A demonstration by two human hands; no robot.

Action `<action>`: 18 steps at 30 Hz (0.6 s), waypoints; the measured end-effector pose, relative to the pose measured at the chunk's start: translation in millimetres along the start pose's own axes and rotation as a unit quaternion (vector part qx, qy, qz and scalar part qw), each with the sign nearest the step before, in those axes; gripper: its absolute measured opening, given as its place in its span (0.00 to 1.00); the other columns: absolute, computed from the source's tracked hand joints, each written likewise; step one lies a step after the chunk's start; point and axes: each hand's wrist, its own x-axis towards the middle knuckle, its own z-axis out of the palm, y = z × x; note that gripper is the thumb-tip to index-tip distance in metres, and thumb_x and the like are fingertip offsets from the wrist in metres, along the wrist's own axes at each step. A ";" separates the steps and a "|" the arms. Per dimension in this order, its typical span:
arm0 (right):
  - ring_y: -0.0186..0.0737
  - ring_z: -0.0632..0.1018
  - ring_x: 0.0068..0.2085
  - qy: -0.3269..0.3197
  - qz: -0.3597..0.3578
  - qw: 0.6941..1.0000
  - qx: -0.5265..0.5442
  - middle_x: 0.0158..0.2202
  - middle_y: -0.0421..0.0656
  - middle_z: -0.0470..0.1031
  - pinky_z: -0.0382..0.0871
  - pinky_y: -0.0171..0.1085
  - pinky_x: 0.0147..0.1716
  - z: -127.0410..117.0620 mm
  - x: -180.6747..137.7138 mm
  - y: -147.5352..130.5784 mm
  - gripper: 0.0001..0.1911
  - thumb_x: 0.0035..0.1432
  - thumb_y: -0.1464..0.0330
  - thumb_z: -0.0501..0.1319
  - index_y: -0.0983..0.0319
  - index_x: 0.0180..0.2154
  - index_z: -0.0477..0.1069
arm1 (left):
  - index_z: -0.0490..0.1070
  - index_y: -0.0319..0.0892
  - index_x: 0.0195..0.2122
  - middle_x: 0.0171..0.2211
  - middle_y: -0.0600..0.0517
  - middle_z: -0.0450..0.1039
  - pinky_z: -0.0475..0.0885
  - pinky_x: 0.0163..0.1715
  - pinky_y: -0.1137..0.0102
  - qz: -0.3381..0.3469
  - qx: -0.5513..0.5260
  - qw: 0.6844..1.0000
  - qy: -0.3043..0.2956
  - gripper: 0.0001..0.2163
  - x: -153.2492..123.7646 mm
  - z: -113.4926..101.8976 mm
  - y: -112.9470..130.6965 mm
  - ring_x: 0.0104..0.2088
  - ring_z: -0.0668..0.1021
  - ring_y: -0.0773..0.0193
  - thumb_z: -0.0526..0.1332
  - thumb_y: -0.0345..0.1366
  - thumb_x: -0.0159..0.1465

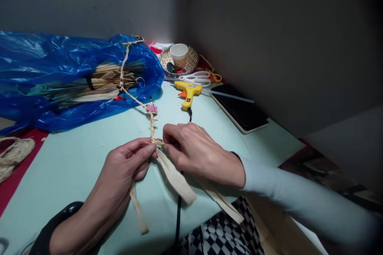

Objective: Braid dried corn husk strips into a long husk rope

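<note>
A thin braid point(152, 127) of pale, flat plant-fibre strips runs up the table from between my hands. My left hand point(128, 163) pinches the braid's lower end between thumb and forefinger. To its right, my right hand point(194, 149) is closed on one strip, pulled out sideways from the braid. Loose strip ends point(176, 179) hang below the hands, one under the left, one in the middle, one under the right. A pink binder clip point(152, 108) grips the braid higher up. Beyond the clip the braid climbs over the blue plastic bag.
The blue plastic bag point(60, 59) holds a bundle of dry strips point(101, 81). A yellow glue gun point(188, 93), white-handled scissors point(196, 77), a black tablet point(239, 107) and a woven basket point(193, 61) with a paper cup point(179, 53) lie behind my hands. Coiled braid point(14, 155) sits left.
</note>
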 end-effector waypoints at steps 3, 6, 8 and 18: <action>0.36 0.68 0.27 0.002 -0.007 1.000 -0.021 0.26 0.41 0.71 0.57 0.36 0.32 1.6 -1.7 -1.0 0.06 0.63 0.69 0.54 0.63 0.35 0.67 | 0.78 0.38 0.30 0.22 0.57 0.67 0.49 0.16 0.80 0.007 0.028 0.999 0.020 0.10 -0.6 2.5 2.0 0.18 0.57 0.77 0.70 0.41 0.56; 0.37 0.68 0.28 0.011 -0.022 0.999 -0.032 0.27 0.42 0.71 0.58 0.37 0.34 0.8 -3.3 2.6 0.09 0.65 0.68 0.53 0.64 0.35 0.68 | 0.78 0.38 0.29 0.23 0.55 0.70 0.50 0.16 0.79 0.003 0.030 0.999 0.042 0.09 -1.0 5.0 4.9 0.18 0.57 0.77 0.71 0.40 0.54; 0.36 0.68 0.29 0.020 -0.032 0.999 -0.029 0.28 0.42 0.71 0.57 0.37 0.34 -1.6 -4.0 6.4 0.09 0.66 0.67 0.53 0.64 0.36 0.69 | 0.79 0.38 0.28 0.23 0.54 0.71 0.50 0.17 0.78 -0.004 0.023 0.999 0.049 0.09 -1.2 6.1 7.1 0.18 0.57 0.77 0.71 0.39 0.54; 0.43 0.67 0.31 0.126 -0.143 0.965 -0.180 0.28 0.47 0.72 0.55 0.43 0.33 17.2 -13.4 -19.2 0.10 0.62 0.76 0.52 0.65 0.32 0.70 | 0.81 0.39 0.32 0.16 0.59 0.63 0.51 0.17 0.79 -0.026 -0.006 0.999 0.033 0.09 0.3 7.4 5.3 0.18 0.55 0.76 0.71 0.37 0.52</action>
